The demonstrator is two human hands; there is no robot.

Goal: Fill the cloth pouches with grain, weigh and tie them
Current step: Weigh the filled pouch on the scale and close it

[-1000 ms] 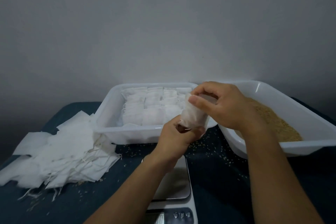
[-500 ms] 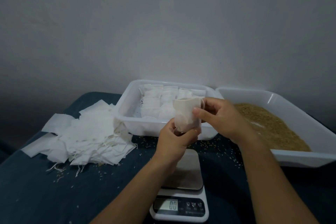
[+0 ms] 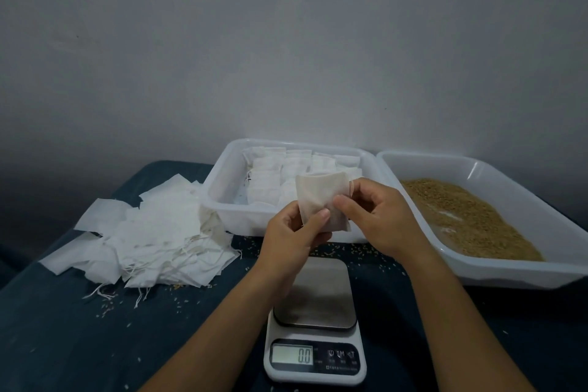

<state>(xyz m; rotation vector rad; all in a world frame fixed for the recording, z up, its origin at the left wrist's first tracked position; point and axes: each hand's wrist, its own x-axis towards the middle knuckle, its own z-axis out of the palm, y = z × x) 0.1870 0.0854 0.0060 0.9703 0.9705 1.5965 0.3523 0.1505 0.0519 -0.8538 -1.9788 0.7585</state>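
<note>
head view: dark blue counter (image 3: 63,344) with loose grains scattered on it. digital scale (image 3: 315,321) near the front edge, pan bare, display reads 0.0; both forearms cross above it and the left one hides the pan's left edge. heap of flat empty pouches (image 3: 152,232) with trailing strings lies left. middle white tray (image 3: 219,197) holds rows of filled pouches (image 3: 273,175). right white tray (image 3: 496,274) holds brown grain (image 3: 471,219), banked toward its far and right side. one cloth pouch (image 3: 321,197) is up in the air above the scale, in front of the middle tray: off-white, upright, mouth at top, drawstring loop at the right corner. left hand (image 3: 292,235) pinches its lower edge, thumb on front. right hand (image 3: 375,213) pinches its right side.
</note>
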